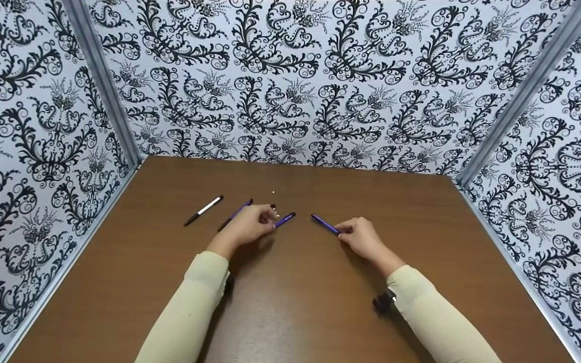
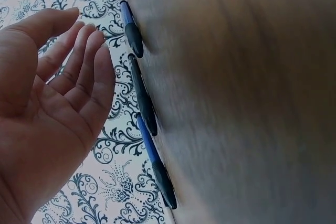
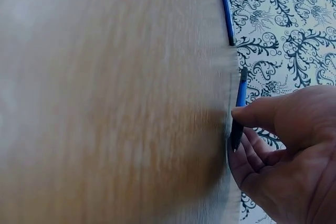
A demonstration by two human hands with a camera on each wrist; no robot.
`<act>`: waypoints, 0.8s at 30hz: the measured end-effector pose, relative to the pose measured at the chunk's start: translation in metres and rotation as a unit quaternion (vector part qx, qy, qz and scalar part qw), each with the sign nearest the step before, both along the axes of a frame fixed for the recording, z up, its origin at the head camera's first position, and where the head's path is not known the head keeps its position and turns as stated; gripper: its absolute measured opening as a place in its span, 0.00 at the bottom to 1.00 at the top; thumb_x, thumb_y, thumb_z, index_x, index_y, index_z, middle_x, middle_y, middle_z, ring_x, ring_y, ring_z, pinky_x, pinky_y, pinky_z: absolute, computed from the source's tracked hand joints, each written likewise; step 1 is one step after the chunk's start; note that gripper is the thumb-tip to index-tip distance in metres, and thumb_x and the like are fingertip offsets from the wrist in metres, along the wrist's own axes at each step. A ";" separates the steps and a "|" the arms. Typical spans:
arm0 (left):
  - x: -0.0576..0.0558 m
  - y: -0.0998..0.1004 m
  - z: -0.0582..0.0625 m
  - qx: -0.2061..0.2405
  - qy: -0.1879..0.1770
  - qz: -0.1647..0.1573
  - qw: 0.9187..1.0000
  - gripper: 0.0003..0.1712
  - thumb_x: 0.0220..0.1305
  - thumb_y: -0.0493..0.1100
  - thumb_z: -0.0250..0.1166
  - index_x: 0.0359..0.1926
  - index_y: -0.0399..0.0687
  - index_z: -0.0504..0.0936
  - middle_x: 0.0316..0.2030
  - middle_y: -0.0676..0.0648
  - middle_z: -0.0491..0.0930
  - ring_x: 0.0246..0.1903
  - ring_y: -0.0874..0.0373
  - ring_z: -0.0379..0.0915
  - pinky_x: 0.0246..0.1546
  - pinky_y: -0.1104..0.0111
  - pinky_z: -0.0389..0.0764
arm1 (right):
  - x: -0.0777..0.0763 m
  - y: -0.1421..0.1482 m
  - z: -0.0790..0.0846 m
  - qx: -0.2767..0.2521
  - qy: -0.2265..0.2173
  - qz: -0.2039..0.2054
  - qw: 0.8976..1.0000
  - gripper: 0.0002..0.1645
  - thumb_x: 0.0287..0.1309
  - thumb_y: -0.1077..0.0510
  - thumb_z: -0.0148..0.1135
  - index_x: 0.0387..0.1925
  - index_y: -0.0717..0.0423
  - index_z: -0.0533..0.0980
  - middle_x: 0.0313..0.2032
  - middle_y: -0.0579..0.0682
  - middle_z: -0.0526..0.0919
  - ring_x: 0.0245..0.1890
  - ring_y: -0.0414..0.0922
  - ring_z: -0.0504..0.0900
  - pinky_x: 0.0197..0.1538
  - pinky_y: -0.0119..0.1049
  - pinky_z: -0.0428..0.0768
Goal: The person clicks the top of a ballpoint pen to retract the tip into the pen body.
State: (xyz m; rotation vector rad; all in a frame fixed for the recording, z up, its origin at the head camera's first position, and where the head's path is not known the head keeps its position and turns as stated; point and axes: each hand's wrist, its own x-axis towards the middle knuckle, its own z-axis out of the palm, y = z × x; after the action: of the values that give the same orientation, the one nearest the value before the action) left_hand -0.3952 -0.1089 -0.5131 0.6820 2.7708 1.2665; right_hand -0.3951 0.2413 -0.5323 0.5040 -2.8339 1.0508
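In the head view my left hand (image 1: 250, 223) hovers over the pens left of centre, thumb and fingers loosely curved. Its left wrist view shows the hand (image 2: 63, 82) with nothing between the fingertips. Just past those fingers lies a blue pen (image 1: 285, 220); a dark pen (image 2: 142, 94) lies beside it, mostly hidden behind the hand in the head view. My right hand (image 1: 363, 237) pinches the black grip end of another blue pen (image 1: 326, 224) between thumb and fingers, low over the table. The right wrist view shows this pen (image 3: 241, 94) in the pinch.
Farther left on the brown table (image 1: 290, 302) lie a blue pen with a black grip (image 1: 228, 222), partly behind my left hand, and a white pen with black ends (image 1: 204, 210). Patterned walls (image 1: 290, 91) close off the back and sides.
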 end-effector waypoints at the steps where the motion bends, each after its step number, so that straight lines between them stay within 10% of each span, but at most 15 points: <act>1: 0.000 0.001 0.000 0.001 -0.002 0.001 1.000 0.12 0.71 0.33 0.71 0.54 0.37 0.88 0.41 0.47 0.87 0.44 0.52 0.83 0.52 0.53 0.85 | 0.001 0.000 0.001 -0.004 -0.003 -0.001 1.000 0.14 0.64 0.72 0.73 0.50 0.62 0.92 0.45 0.58 0.93 0.49 0.58 0.90 0.55 0.57 0.87; 24: 0.006 0.033 0.020 0.101 0.012 0.001 0.995 0.09 0.75 0.32 0.68 0.53 0.39 0.87 0.44 0.45 0.87 0.45 0.53 0.82 0.51 0.58 0.84 | 0.010 -0.027 0.027 -0.206 0.026 0.002 0.978 0.16 0.62 0.75 0.74 0.51 0.66 0.90 0.39 0.59 0.89 0.37 0.42 0.85 0.42 0.26 0.79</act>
State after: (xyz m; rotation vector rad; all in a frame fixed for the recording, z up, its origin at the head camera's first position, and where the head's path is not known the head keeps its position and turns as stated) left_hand -0.3889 -0.0758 -0.4934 0.7085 2.6876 1.5635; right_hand -0.3849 0.2146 -0.5054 0.4852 -2.4668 1.5443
